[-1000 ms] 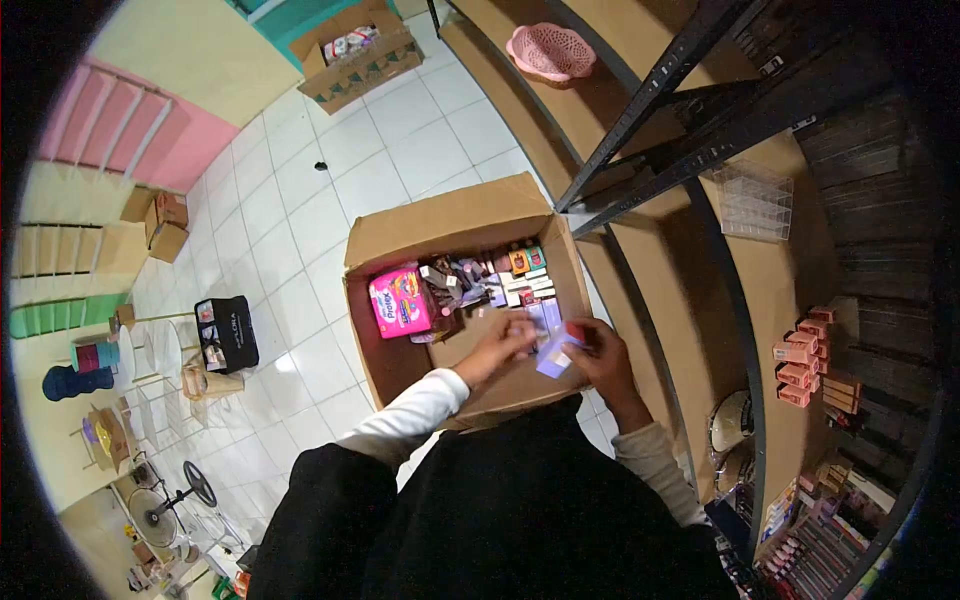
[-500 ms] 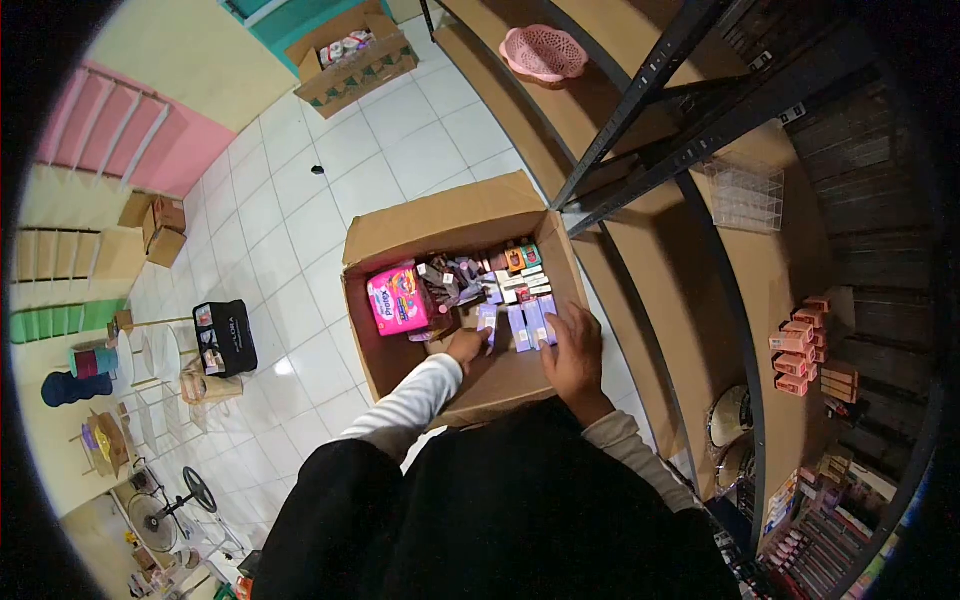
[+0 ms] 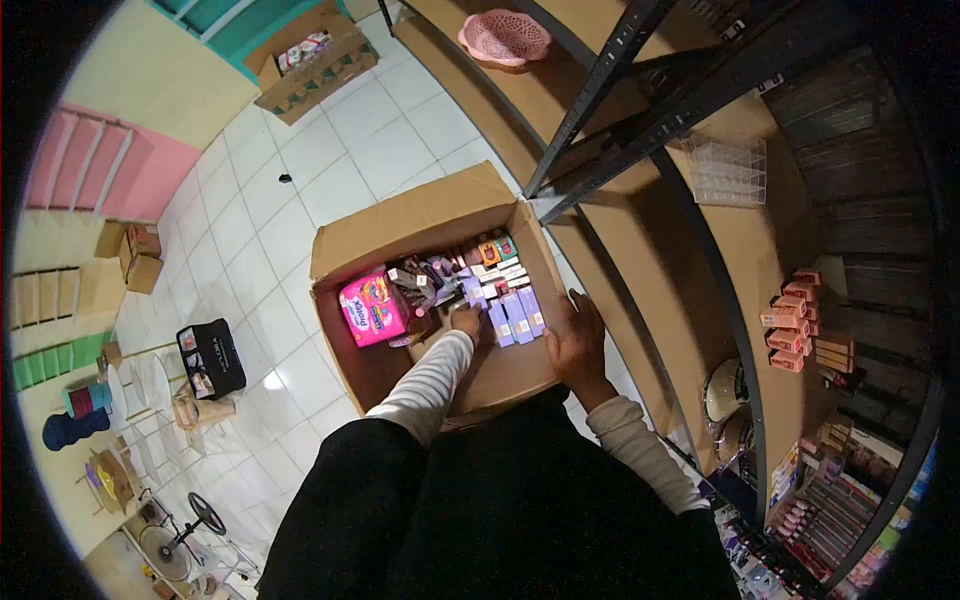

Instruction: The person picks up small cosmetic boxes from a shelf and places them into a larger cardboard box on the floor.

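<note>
An open cardboard box (image 3: 400, 222) stands on the floor in front of me. My left hand (image 3: 466, 320) reaches down inside it, fingers curled at the lower end of a small purple box (image 3: 474, 291); the fingertips are partly hidden. Just right of it, several slim purple boxes (image 3: 515, 316) lie side by side. My right hand (image 3: 577, 345) grips the cardboard box's right wall, thumb on the inner side and fingers over the rim. A pink Protex pack (image 3: 372, 307) fills the left end, next to a jumble of dark small packages (image 3: 425, 283). Small white boxes (image 3: 499, 276) lie above the purple ones.
Dark-framed shelves (image 3: 640, 300) run along the right, holding a pink basket (image 3: 504, 38), a clear divided organizer (image 3: 727, 170) and stacked orange-pink boxes (image 3: 789, 320). On the tiled floor are a black bag (image 3: 212, 360) and another carton (image 3: 318, 65).
My left hand has moved forward in the box, along with the small purple box. My right hand has left the slim purple boxes and moved onto the carton's right wall. The view shifted slightly.
</note>
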A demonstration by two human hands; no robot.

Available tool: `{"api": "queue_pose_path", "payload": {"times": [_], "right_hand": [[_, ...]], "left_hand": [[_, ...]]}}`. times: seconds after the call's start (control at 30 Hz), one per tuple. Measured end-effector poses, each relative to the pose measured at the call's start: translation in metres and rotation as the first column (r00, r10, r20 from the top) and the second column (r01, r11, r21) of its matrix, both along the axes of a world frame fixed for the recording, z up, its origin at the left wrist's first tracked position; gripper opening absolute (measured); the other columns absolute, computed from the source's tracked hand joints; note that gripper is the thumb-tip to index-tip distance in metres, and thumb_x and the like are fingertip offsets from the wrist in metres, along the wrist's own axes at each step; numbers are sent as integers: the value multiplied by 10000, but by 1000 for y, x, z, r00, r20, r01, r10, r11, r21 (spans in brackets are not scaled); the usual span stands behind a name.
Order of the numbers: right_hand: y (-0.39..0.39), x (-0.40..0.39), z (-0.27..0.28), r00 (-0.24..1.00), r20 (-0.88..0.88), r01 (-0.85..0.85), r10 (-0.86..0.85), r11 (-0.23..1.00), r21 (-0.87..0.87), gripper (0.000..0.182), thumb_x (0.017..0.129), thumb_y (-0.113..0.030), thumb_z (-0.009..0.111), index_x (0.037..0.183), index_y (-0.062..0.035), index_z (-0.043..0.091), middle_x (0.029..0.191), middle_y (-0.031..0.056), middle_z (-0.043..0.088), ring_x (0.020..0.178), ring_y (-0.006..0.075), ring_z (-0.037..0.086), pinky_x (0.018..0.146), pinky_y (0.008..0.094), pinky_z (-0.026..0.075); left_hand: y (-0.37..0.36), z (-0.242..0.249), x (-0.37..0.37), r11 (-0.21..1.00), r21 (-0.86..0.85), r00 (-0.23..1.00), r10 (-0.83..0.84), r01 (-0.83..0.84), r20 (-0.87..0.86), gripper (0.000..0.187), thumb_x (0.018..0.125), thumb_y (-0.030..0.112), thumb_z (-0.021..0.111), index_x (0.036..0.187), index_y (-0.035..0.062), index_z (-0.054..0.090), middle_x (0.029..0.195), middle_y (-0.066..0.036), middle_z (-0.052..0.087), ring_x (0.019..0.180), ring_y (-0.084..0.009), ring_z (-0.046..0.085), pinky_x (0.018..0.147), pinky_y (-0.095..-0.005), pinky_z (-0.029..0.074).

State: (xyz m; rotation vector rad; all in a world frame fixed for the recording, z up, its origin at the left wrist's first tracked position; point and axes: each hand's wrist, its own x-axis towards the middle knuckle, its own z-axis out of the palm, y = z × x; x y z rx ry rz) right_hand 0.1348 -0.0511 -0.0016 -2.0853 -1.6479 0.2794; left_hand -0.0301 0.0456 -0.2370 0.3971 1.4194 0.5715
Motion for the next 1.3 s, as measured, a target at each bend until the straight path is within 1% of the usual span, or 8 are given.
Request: {"api": "queue_pose_path", "payload": {"times": [0.37, 0.47, 0.57, 0.73, 0.93, 1.03, 1.17, 1.3], "right_hand": [[1, 2, -8, 999, -36, -18, 16, 998, -58, 393, 694, -104, 625, 1075, -55, 545, 1192, 215, 430, 1141, 370, 405, 945, 469, 337], [3, 2, -7, 998, -47, -32, 29, 998, -56, 383, 686, -97, 625, 1061, -56, 556, 1188, 216, 435, 1129, 366, 418, 939, 464, 347], [4, 2, -5, 997, -82, -19, 15, 999, -42, 398, 672, -87, 632, 1063, -59, 557, 1177, 217, 444, 1117, 370, 425, 934, 467, 348], [0, 6, -3, 999, -46, -25, 24, 999, -30, 346, 711, -134, 608, 1050, -70, 575, 1190, 228, 442, 1117, 361, 424, 939, 463, 337], [-11, 5, 5, 996, -87, 12, -20, 996, -85, 319, 781, -196, 568, 1090, -117, 575, 1255, 160, 405, 1179, 351, 352, 959, 482, 299], [-23, 14, 21, 990, -131, 58, -56, 998, 10, 280, 814, -226, 559, 1071, -117, 575, 1255, 137, 406, 1189, 327, 344, 964, 463, 297], [-53, 43, 60, 972, -160, 190, -175, 978, 85, 267, 803, -198, 577, 1053, -103, 571, 1203, 132, 454, 1134, 316, 411, 944, 426, 335], [-93, 86, 77, 942, -179, 317, -284, 929, 191, 253, 789, -168, 594, 1025, -79, 577, 1134, 130, 502, 1075, 321, 458, 915, 409, 369]], "left_hand": [[22, -39, 10, 865, -243, 888, 459, -440, 27, 103, 840, -3, 526, 929, 41, 556, 844, -88, 584, 692, -201, 594, 561, -264, 532], [23, -25, 9, 989, 27, 943, -130, 145, -308, 89, 823, 26, 529, 900, 47, 568, 843, -99, 599, 696, -214, 601, 554, -294, 529], [26, -34, -5, 534, -83, 280, -562, 842, -779, 131, 832, 154, 523, 831, 71, 624, 841, -122, 638, 706, -241, 616, 584, -356, 522], [32, -43, -16, 131, -218, -122, -513, 967, -850, 176, 794, 245, 557, 836, 89, 628, 852, -155, 627, 761, -317, 597, 637, -395, 483], [37, -4, -44, 65, -45, 5, -619, 997, -785, 223, 831, 266, 541, 947, 88, 609, 858, -145, 625, 784, -317, 602, 702, -390, 482], [28, 13, -52, 918, -103, 924, -379, 383, 55, 214, 831, 219, 563, 971, 57, 564, 786, -115, 593, 722, -273, 580, 709, -355, 487], [11, 100, -40, 953, -301, 969, 38, 38, 245, 104, 890, 127, 485, 830, 48, 520, 662, -80, 519, 549, -244, 491, 595, -343, 432], [1, 121, -48, 975, -131, 950, -137, 179, 281, 118, 890, 191, 498, 854, 78, 503, 740, -51, 510, 677, -196, 499, 651, -318, 424]]}}
